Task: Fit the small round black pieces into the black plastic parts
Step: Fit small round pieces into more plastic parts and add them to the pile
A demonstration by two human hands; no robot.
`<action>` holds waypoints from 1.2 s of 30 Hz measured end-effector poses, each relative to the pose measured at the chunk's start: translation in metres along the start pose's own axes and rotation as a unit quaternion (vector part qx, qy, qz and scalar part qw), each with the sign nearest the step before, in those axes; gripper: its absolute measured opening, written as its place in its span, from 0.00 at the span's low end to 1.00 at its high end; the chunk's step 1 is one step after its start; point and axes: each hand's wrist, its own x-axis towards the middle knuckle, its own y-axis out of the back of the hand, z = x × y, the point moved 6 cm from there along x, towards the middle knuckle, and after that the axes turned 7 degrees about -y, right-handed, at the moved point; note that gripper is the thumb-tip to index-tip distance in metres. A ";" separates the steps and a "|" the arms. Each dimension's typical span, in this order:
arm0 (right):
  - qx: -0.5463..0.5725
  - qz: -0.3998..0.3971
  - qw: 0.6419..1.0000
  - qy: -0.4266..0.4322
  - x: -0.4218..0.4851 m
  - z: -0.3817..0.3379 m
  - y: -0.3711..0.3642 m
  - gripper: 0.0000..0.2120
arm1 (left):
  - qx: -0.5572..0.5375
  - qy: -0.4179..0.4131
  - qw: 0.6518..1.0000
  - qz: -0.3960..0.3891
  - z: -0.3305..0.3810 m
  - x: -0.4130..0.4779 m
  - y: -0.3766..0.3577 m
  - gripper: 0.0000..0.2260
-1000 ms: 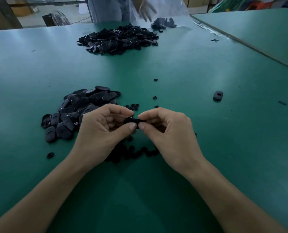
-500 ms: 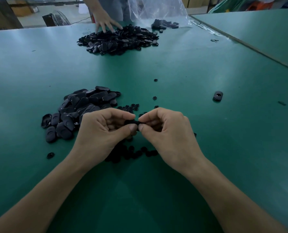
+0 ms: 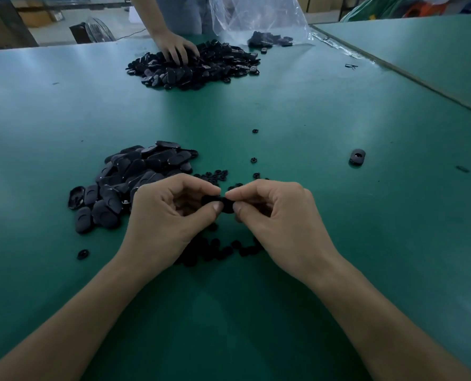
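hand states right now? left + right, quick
Left hand: closed, fingers pinching the black plastic part.
Right hand: closed, fingers pinching the other end of the same part.

The other person's hand (image 3: 178, 49) was raised beside the bag (image 3: 256, 17) one second ago and has come down at 12 o'clock on the table. Half a second ago it reached the far pile (image 3: 207, 67) at its 11 o'clock edge. Its fingers are now pressed into the parts there. The bag has changed shape.
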 end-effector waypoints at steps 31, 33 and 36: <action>-0.393 0.104 0.869 -0.284 0.024 0.077 0.088 0.33 | 0.307 0.008 0.928 0.212 -0.016 0.006 0.065 0.02; -0.395 0.118 0.870 -0.269 0.025 0.074 0.089 0.31 | 0.308 -0.011 0.928 0.208 -0.012 0.006 0.062 0.02; -0.381 0.166 0.879 -0.234 0.024 0.064 0.092 0.24 | 0.303 -0.027 0.930 0.207 -0.011 0.006 0.060 0.02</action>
